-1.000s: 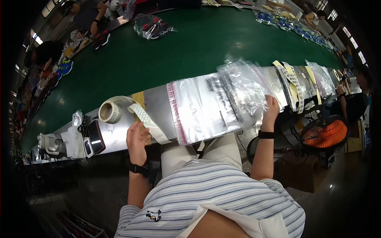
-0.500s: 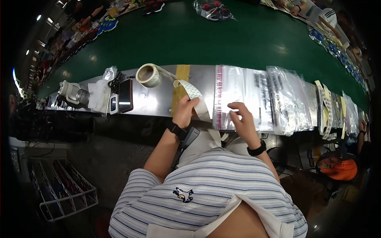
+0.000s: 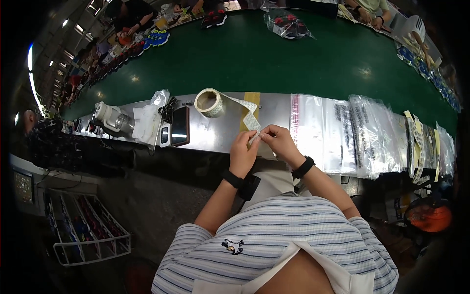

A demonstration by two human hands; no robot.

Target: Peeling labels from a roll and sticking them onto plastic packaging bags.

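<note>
A roll of printed white stickers [image 3: 209, 103] rests on the metal ledge, and its loose strip [image 3: 251, 121] trails over to my hands. My left hand [image 3: 244, 151] pinches the strip's end, fingers closed. Against it, my right hand [image 3: 279, 141] has thumb and forefinger pressed together at the strip's edge; whether a sticker sits between those fingertips is too small to tell. Just right of my hands lies a stack of clear plastic bags [image 3: 318, 132] with a red-striped edge.
Left of the roll are a phone [image 3: 180, 126], a small white device [image 3: 165, 134] and a clear jug [image 3: 115, 120]. Beyond the ledge runs a green belt [image 3: 220, 63] carrying a bagged pair of shoes [image 3: 289, 24]. An orange fan [image 3: 429, 216] stands low at right. Co-workers sit across the belt.
My right hand has come left from over the bags to meet my left hand at the strip's end. The strip is now bent between roll and fingers. The whole view has shifted.
</note>
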